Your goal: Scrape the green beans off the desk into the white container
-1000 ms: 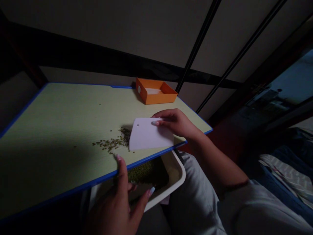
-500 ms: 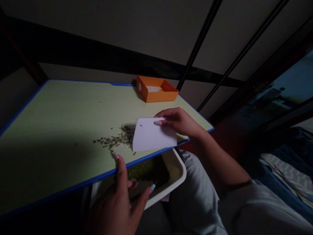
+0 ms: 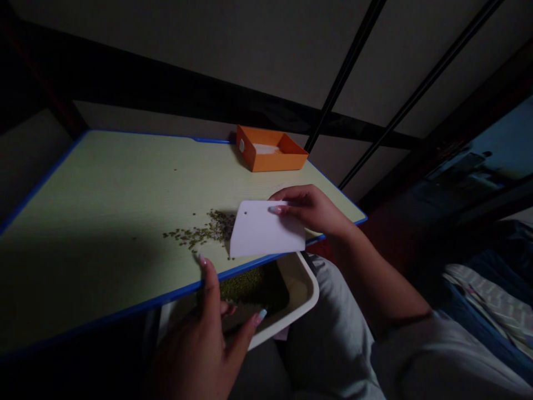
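My right hand (image 3: 310,208) grips a white flat scraper (image 3: 266,230) by its upper right edge, tilted over the table near its front edge. Against the scraper's left side lies a scattered heap of small green beans (image 3: 216,226), trailing off to the left. Below the table's edge sits a white bin (image 3: 306,297) with many more green beans (image 3: 254,286) inside. My left hand (image 3: 208,333) is over the bin's left part with fingers spread, one fingertip close to the table's edge; it holds nothing that I can see.
An orange box (image 3: 275,158) with something pale inside stands at the back right of the pale green table (image 3: 125,183), which has a blue rim. A dark cabinet wall rises behind. My legs (image 3: 333,328) are beside the bin. Folded cloth (image 3: 487,300) lies at far right.
The whole view has shifted slightly. Both hands, the scraper and the beans keep nearly the same places relative to the table.
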Demonstrator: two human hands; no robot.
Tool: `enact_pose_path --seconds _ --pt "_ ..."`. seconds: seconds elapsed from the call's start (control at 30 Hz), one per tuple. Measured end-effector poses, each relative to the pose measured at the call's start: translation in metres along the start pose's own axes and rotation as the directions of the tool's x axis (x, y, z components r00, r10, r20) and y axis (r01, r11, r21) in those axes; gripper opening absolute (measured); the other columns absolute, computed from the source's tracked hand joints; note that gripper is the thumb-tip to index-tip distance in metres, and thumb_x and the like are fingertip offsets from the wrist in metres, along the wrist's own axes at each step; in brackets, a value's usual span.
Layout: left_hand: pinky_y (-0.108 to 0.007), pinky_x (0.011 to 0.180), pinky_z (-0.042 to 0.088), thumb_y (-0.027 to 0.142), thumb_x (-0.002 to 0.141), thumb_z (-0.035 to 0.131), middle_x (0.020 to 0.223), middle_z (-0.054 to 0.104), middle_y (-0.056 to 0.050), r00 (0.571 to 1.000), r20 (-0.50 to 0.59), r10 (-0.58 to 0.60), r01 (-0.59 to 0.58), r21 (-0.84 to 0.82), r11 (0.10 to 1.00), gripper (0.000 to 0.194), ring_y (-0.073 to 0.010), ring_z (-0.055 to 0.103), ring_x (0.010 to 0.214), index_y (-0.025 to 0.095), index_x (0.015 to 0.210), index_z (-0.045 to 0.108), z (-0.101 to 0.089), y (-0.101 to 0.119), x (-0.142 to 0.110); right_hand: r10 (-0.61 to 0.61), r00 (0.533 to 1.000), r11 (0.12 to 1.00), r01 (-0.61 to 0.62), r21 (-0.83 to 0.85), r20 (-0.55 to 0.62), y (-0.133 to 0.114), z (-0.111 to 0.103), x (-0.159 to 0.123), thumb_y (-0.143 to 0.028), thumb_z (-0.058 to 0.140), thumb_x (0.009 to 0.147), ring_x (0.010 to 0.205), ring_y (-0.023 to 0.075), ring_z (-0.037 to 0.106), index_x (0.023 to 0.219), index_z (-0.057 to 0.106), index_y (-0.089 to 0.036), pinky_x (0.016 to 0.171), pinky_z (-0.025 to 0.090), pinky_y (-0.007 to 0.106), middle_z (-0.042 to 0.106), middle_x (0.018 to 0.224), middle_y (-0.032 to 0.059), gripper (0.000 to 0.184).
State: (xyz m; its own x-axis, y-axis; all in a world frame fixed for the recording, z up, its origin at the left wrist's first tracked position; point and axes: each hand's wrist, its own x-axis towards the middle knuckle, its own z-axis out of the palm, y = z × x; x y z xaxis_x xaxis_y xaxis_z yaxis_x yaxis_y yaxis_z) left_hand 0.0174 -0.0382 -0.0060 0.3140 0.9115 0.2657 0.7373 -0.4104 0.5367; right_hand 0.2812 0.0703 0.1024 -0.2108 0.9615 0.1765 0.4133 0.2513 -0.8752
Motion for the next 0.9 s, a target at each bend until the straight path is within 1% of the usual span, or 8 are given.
enact_pose_path --seconds 0.13,0.23,0.3,0.4,0.57,0.7,0.8,0.9 --pt "-0.027 0.048 0.056 0.057 0.101 0.050 0.091 0.082 0.003 1.000 0.007 -0.021 0.021 -0.035 0.999 0.091 -0.0210 0.079 0.077 0.017 0.167 0.001 -0.002 0.004 0.002 -0.030 0.999 1.000 0.030 -0.005 0.022 0.002 0.002 0.003 -0.036 0.080 0.077 0.083 0.0178 0.067 0.088 0.080 -0.018 0.074 0.052 0.030 0.079 0.091 0.0058 0.022" --pt "-0.030 0.047 0.055 0.061 0.097 0.048 0.090 0.082 0.001 0.993 0.037 -0.114 0.117 -0.086 0.989 0.092 -0.0226 0.079 0.077 0.014 0.166 0.010 -0.004 0.006 0.004 -0.048 0.998 0.999 0.048 0.004 0.033 0.003 0.006 0.009 -0.037 0.080 0.078 0.085 0.0178 0.067 0.089 0.080 -0.017 0.076 0.053 0.031 0.078 0.092 0.0059 0.022" --pt "-0.032 0.051 0.057 0.064 0.093 0.048 0.092 0.082 0.001 0.981 0.055 -0.187 0.193 -0.124 0.973 0.095 -0.0242 0.079 0.079 0.014 0.166 0.014 -0.005 0.008 0.004 -0.057 0.997 0.998 0.056 0.018 0.045 0.003 0.010 0.014 -0.037 0.080 0.078 0.085 0.0175 0.068 0.089 0.079 -0.018 0.076 0.053 0.030 0.078 0.092 0.0055 0.022" --pt "-0.034 0.058 0.060 0.066 0.090 0.050 0.095 0.082 -0.001 0.964 0.082 -0.252 0.262 -0.159 0.952 0.098 -0.0252 0.079 0.080 0.016 0.166 0.013 -0.004 0.007 0.003 -0.081 0.992 0.996 0.078 0.035 0.093 0.000 0.013 0.022 -0.035 0.079 0.078 0.082 0.0159 0.067 0.088 0.079 -0.017 0.073 0.052 0.028 0.078 0.090 0.0044 0.020" --pt "-0.030 0.061 0.060 0.063 0.097 0.051 0.098 0.082 -0.003 0.973 0.090 -0.211 0.227 -0.233 0.946 0.094 -0.0211 0.078 0.074 0.021 0.168 0.005 -0.007 0.004 0.001 -0.097 0.970 0.995 0.086 0.056 0.224 -0.003 0.009 0.028 -0.032 0.079 0.078 0.071 0.0117 0.063 0.087 0.080 -0.017 0.068 0.050 0.025 0.076 0.080 0.0008 0.017" --pt "-0.027 0.058 0.059 0.063 0.098 0.053 0.094 0.080 -0.001 0.976 0.083 -0.200 0.215 -0.244 0.946 0.094 -0.0184 0.075 0.066 0.023 0.168 0.004 -0.007 0.002 -0.001 -0.043 0.966 0.997 0.026 0.071 0.253 -0.001 0.004 0.025 -0.031 0.080 0.076 0.070 0.0111 0.062 0.089 0.080 -0.017 0.067 0.050 0.024 0.076 0.079 0.0002 0.019" --pt "-0.025 0.054 0.057 0.063 0.098 0.054 0.093 0.080 0.001 0.976 0.088 -0.197 0.213 -0.235 0.948 0.094 -0.0165 0.073 0.062 0.026 0.168 0.004 -0.005 0.000 -0.002 -0.012 0.974 0.996 -0.007 0.084 0.228 -0.001 -0.002 0.020 -0.033 0.081 0.074 0.068 0.0106 0.061 0.087 0.081 -0.018 0.065 0.049 0.023 0.076 0.078 -0.0003 0.020" --pt "-0.024 0.053 0.056 0.063 0.097 0.054 0.091 0.080 0.001 0.979 0.077 -0.190 0.203 -0.234 0.951 0.095 -0.0165 0.072 0.059 0.026 0.168 0.003 -0.004 0.000 -0.001 -0.003 0.996 0.998 -0.002 0.061 0.090 -0.002 -0.015 0.009 -0.035 0.084 0.071 0.069 0.0123 0.063 0.084 0.081 -0.018 0.062 0.049 0.023 0.077 0.080 0.0018 0.022"
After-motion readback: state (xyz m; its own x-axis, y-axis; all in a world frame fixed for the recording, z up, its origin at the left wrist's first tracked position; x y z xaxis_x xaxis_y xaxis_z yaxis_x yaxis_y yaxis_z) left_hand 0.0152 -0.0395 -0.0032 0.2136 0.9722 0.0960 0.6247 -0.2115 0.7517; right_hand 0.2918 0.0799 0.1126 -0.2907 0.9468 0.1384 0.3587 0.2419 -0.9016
